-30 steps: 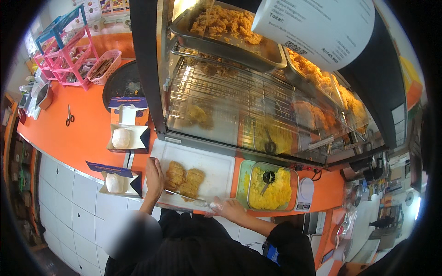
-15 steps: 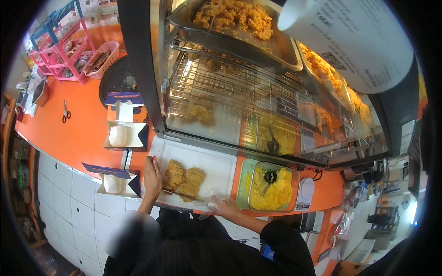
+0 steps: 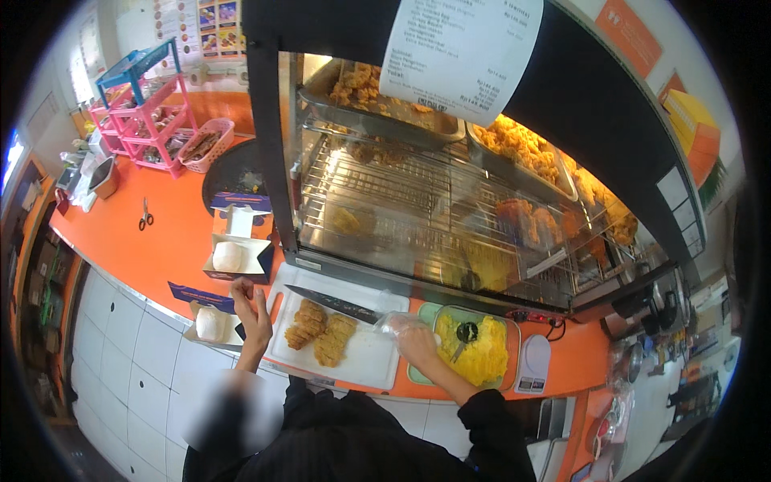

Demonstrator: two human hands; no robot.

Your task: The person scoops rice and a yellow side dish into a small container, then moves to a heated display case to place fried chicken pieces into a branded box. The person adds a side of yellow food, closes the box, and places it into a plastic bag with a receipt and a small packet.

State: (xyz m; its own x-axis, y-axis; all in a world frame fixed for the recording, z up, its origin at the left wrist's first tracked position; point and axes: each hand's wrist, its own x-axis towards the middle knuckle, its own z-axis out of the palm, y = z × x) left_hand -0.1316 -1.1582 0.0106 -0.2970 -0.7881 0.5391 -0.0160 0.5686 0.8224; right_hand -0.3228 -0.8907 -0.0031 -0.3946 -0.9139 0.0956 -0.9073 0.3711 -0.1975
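Observation:
A white cutting board lies on the orange counter with two pieces of breaded fried chicken side by side, cut lines showing across them. My right hand, with clear plastic over its fingers, grips a knife. Its long dark blade points left above the far edge of the chicken. My left hand is raised by the board's left edge, fingers apart and holding nothing. Beside it sit two open cardboard boxes, each with a white mound of rice: one nearer, one farther.
Right of the board, a tray of yellow scrambled-looking food holds a dark-headed utensil, with a small white scale beyond. A glass warming cabinet with fried chicken stands behind, a paper slip on it. Scissors lie left.
The knife has risen from the near side of the chicken to above its far side. My left hand has come off the chicken to the left. The head view has shifted.

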